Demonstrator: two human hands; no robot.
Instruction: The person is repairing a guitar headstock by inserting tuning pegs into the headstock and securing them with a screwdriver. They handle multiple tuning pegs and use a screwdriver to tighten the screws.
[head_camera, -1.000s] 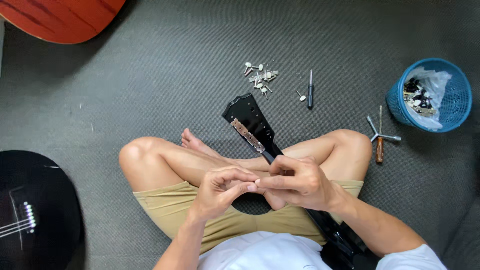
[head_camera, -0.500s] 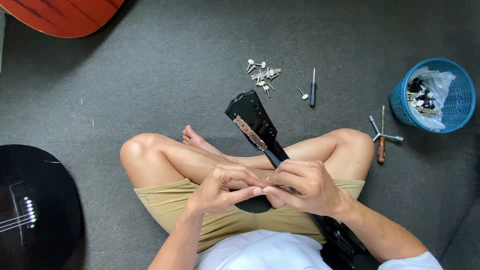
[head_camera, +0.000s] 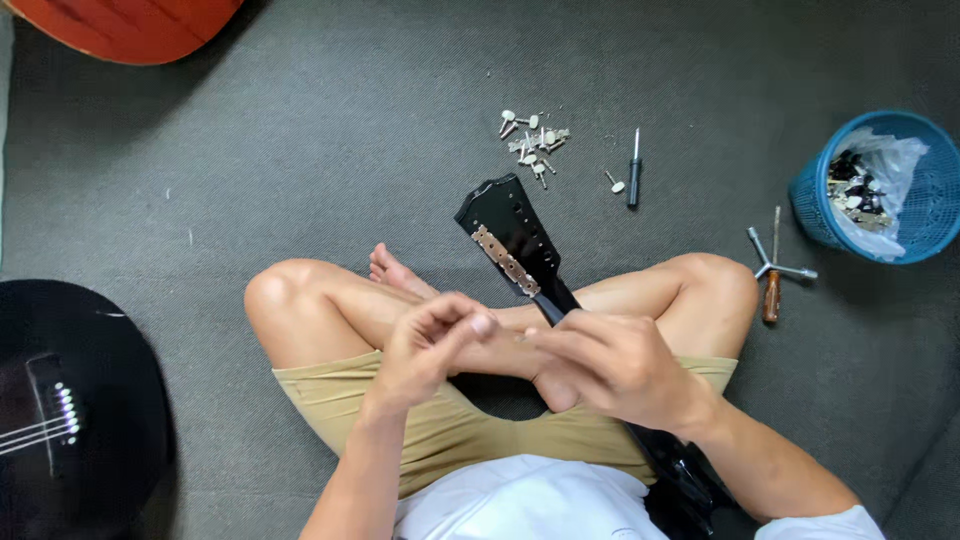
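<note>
floor (head_camera: 300, 150): grey carpet | on it: loose tuning pegs (head_camera: 532, 140), small screwdriver (head_camera: 634, 168), wooden-handled tool (head_camera: 771, 280), blue basket (head_camera: 888, 185), black guitar body (head_camera: 70, 410)

My left hand (head_camera: 425, 345) and right hand (head_camera: 610, 365) meet fingertip to fingertip over my crossed legs, beside the black guitar headstock (head_camera: 505, 235); tuning pegs (head_camera: 530, 140) lie scattered beyond.

The orange guitar (head_camera: 130, 25) at upper left and the black guitar (head_camera: 70, 420) at lower left were cut by the frame's edges. Whatever the hands pinched was too small to tell.
</note>
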